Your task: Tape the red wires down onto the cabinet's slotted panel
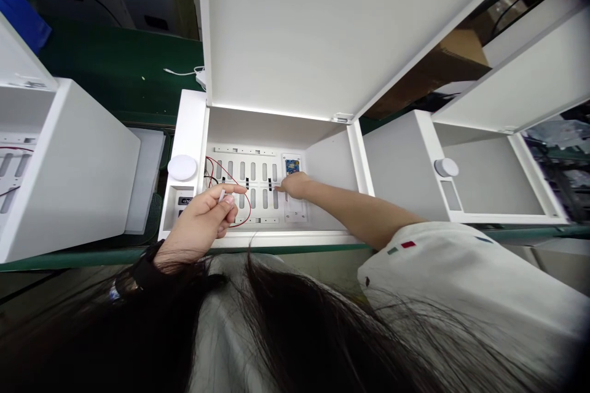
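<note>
A white box [196, 129] with its lid [295, 24] raised stands before me. My left hand [205, 215] is over its front left part, thumb and fingers closed on a small white piece [222, 195], the index finger stretched out. Beside that finger a thin red wire [250, 209] loops over the slotted white panel [258, 202] inside. Reaching into the box, my right hand [295, 185] has its fingers mostly curled, one fingertip near a black strip [270, 184] on the panel. What it holds, if anything, is hidden. A blue circuit board [292, 166] lies just behind it.
Similar white boxes stand at the left [78, 166] and right [396, 166], lids up. A round white knob [182, 167] and a socket [185, 201] are on the middle box's left side. A white cable [179, 72] lies on the green surface [124, 67] behind.
</note>
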`<state>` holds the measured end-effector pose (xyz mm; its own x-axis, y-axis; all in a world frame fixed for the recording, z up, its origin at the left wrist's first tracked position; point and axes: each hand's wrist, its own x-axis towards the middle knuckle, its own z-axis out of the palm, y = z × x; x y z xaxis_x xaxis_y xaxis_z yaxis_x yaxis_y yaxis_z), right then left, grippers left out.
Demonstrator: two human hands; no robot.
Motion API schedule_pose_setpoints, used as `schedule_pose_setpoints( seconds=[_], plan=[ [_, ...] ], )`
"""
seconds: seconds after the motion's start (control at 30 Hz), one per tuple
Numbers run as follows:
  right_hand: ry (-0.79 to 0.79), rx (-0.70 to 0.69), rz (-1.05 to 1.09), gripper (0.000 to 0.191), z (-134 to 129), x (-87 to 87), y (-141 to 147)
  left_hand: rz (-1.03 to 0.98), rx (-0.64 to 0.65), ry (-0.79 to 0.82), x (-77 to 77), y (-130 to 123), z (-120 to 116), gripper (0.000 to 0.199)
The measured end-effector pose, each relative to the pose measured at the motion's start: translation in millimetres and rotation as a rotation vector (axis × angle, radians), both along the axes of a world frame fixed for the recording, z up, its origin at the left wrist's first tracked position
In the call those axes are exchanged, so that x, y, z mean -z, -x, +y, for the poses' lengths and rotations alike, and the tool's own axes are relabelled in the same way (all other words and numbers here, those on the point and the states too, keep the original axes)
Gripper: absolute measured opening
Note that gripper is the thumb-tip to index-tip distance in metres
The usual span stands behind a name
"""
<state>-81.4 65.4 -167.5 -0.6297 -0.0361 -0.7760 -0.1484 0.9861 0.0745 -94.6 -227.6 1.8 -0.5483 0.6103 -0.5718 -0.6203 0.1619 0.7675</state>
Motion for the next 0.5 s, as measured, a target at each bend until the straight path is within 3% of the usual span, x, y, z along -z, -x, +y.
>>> schedule_pose_setpoints(
  seconds=[0.1, 0.2, 0.3, 0.5],
  plan=[
    [0.029, -0.067, 0.016, 0.04, -6, -0.6, 3, 0.001, 0.008, -0.008, 1.0, 0, 0, 0.024],
    [0.062, -0.127, 0.023, 0.061, -12, 2.3, 3, -0.002, -0.005, -0.024, 1.7, 0, 0, 0.022],
    [0.044, -0.16, 0.007, 0.068, -17, 4.3, 2, -0.004, -0.012, -0.016, 1.9, 0, 0, 0.023],
    [-0.036, -0.086, -0.1, 0.067, -14, -1.0, 3, -0.001, -0.005, -0.013, 4.0, 0, -2, 0.024]
  ],
)
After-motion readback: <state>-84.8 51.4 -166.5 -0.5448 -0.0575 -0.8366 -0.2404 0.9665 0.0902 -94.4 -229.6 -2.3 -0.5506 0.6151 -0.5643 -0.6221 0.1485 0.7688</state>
